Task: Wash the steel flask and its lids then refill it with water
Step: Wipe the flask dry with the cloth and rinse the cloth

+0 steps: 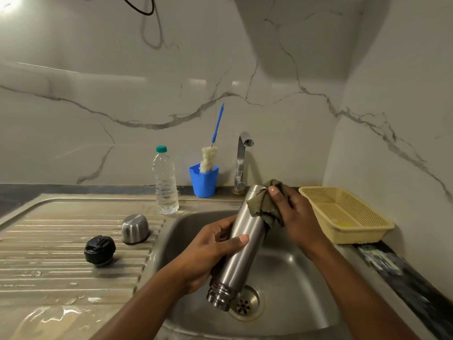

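**With both lids off, the flask is being wiped mouth-down over the sink**

While the tap [242, 160] at centre frame runs dry, the person holds the steel flask [241, 241] over the sink [294, 278] in the lower middle of the frame. The left hand [208, 253] wraps the lower half of the body, fingers curled behind it and thumb pressed across the front. The right hand [291, 212] is closed on an olive cloth [264, 207], pressing it against the flask's upper end, near the base.

Both lids are already off and sit apart on the ribbed drainboard [61, 241] at left: the steel cup lid [135, 228] upside down near the sink's edge, the black stopper [100, 250] just down-left of it. The drainboard is wet, so I judge some washing or rinsing has happened, though I cannot tell whether the lids or the flask's inside are clean. The bottle brush [208, 158] stands in its blue cup [203, 181] beside the tap, not in use. What seems left: finishing the outside, perhaps the lids, then the refill, likely from the tap or the clear water bottle [165, 182] at centre. A yellow basket [343, 214] waits at right.

The flask's long axis runs diagonally, from upper right down to lower left. Its threaded open mouth points down, just above and left of the drain [247, 303]; its closed base points up toward the tap
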A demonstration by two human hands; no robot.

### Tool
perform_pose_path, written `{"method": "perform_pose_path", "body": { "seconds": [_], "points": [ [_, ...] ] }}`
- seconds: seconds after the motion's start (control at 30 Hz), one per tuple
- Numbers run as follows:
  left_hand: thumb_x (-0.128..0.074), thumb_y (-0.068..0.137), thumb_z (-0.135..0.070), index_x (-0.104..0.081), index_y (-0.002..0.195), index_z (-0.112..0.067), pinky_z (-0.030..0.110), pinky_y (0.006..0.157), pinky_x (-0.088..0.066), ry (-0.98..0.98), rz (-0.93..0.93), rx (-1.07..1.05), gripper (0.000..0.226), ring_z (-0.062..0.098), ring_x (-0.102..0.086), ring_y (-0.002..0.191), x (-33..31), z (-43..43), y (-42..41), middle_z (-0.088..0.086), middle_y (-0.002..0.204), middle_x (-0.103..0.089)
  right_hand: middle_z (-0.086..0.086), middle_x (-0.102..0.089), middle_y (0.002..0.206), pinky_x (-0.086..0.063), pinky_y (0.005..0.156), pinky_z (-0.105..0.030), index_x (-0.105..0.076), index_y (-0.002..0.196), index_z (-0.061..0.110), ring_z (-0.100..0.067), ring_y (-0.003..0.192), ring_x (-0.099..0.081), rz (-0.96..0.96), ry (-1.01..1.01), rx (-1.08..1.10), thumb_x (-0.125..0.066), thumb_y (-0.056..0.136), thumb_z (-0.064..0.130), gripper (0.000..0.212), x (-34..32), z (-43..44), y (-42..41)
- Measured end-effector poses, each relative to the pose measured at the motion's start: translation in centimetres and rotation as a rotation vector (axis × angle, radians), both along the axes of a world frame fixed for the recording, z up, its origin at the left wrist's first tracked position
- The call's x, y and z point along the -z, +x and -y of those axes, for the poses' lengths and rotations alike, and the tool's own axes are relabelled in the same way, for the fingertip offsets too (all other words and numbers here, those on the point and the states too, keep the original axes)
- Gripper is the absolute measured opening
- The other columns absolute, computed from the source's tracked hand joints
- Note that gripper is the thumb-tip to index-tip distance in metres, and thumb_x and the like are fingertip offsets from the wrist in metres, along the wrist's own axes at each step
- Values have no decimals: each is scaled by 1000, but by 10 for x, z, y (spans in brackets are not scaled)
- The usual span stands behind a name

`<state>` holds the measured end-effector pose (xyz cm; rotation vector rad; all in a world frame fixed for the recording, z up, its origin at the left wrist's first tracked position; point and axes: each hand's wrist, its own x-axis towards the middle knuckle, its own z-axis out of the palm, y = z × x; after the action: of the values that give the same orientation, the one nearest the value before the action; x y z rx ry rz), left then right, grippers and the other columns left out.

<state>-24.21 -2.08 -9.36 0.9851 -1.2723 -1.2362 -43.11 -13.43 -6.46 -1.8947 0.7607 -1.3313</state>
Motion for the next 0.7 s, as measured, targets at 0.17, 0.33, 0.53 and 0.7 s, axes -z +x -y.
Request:
{"method": "perform_pose_path", "body": {
  "seconds": [0.17,0.33,0.53,0.7],
  "points": [
    [-75,91,-24,-68,137,-26,41,96,-59,-3,-39,16,47,29,-70,112,0,2,4,12,130,-71,15,-75,112,-51,91,-15,-70,125,21,-5,109,-69,72,-162,45,-62,103,25,24,1,-5,6],
    [-70,95,-21,-68,137,-22,36,90,-59,8,-80,58,41,24,-70,108,-1,1,6,13,128,-72,18,-75,116,-52,102,-26,-66,123,37,-3,113,-69,195,127,-78,-51,105,39,23,4,-14,21],
    [-70,94,-24,-68,136,-16,42,95,-58,-7,-202,16,43,30,-68,112,1,5,4,22,133,-68,19,-73,122,-50,108,-37,-62,131,45,-3,117,-68,148,275,-148,-54,99,61,37,12,-17,27],
    [-61,104,-24,-65,141,-25,53,108,-51,-33,-249,-70,37,35,-66,121,1,9,5,20,136,-67,13,-72,121,-54,85,-12,-52,134,41,4,111,-68,60,287,-273,-51,104,45,30,26,-35,39]
  ]
}}
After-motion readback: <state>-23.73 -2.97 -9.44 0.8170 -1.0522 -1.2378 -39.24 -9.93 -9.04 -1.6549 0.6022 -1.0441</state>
